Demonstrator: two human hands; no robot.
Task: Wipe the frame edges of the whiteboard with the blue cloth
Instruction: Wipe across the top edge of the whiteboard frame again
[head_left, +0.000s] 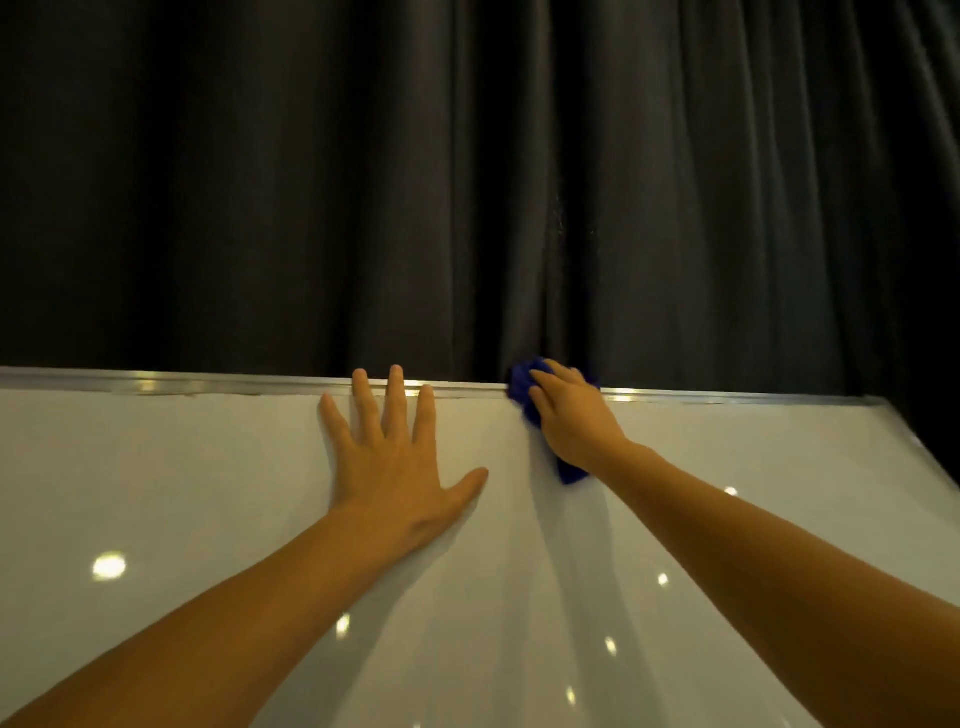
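A white whiteboard fills the lower half of the head view, with a silver metal frame edge along its top. My right hand presses a bunched blue cloth against that top frame edge, right of centre; most of the cloth is hidden under the hand, and a tail of it shows below the wrist. My left hand lies flat on the board just left of it, fingers spread, fingertips reaching the frame.
A dark pleated curtain hangs directly behind the board and touches the frame near the cloth. The board's right corner and right edge slope down at the far right. Ceiling lights reflect on the board.
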